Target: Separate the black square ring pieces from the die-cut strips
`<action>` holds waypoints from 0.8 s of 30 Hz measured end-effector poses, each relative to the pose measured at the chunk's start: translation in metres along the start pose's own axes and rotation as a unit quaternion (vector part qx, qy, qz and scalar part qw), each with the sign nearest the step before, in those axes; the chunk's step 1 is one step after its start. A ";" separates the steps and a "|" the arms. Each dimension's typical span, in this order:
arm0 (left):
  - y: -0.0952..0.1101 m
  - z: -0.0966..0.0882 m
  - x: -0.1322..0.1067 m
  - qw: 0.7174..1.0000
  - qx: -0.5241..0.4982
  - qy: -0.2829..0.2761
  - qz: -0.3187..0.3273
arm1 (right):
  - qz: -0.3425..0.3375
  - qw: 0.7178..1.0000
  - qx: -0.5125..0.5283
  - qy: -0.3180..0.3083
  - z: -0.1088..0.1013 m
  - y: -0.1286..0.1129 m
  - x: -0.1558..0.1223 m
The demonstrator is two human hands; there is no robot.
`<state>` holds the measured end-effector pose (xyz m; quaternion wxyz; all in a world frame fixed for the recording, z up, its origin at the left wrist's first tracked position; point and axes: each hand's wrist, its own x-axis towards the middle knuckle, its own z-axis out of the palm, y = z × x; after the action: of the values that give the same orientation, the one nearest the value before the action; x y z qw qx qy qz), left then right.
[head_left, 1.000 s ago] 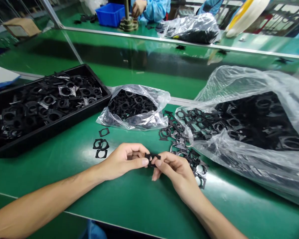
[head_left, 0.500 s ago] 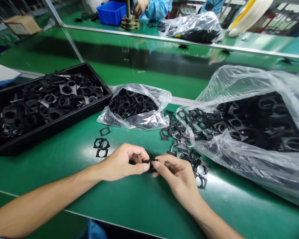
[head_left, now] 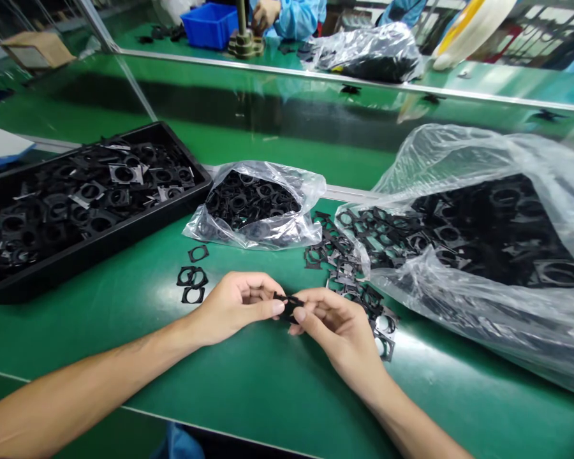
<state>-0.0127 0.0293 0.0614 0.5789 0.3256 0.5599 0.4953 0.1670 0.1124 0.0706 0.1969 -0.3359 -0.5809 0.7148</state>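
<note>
A small black plastic frame (head_left: 291, 306) is pinched between my two hands, just over the green tabletop. My left hand (head_left: 243, 301) grips its left side with thumb and fingers. On the other side, my right hand (head_left: 337, 322) holds it the same way; fingers cover part of it, so whether it is one part or several stacked I cannot tell. Left of my left hand lie several loose black frames (head_left: 192, 294) with round openings. A heap of similar frames (head_left: 347, 277) spreads behind my right hand.
A black tray (head_left: 138, 213) full of frames stands at the left. In the middle sits a small clear bag (head_left: 310, 185) of black parts; a large clear bag (head_left: 459, 319) spills frames at the right. Across a metal-edged divider, a co-worker's hand (head_left: 266, 14) is near a blue bin (head_left: 210, 27).
The black frame between my hands has turned from nearly edge-on to show more of its face. Both hands stay close together in almost the same place.
</note>
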 end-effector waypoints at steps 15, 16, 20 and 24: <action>0.000 -0.002 -0.003 0.999 0.042 -0.027 0.016 | 0.033 0.999 0.039 -0.018 0.001 0.000 0.001; 0.001 -0.001 -0.003 0.999 0.038 -0.030 0.019 | 0.045 0.997 0.058 -0.026 0.001 -0.001 0.001; 0.001 0.001 -0.003 0.999 0.012 -0.023 0.042 | 0.070 0.988 0.129 -0.051 0.000 -0.002 0.002; 0.001 0.000 0.000 0.998 0.012 -0.002 0.061 | 0.044 0.989 0.125 -0.063 -0.003 0.000 0.003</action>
<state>-0.0132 0.0292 0.0621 0.5448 0.3670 0.5435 0.5226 0.1667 0.1167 0.0694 0.1690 -0.2884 -0.4828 0.8094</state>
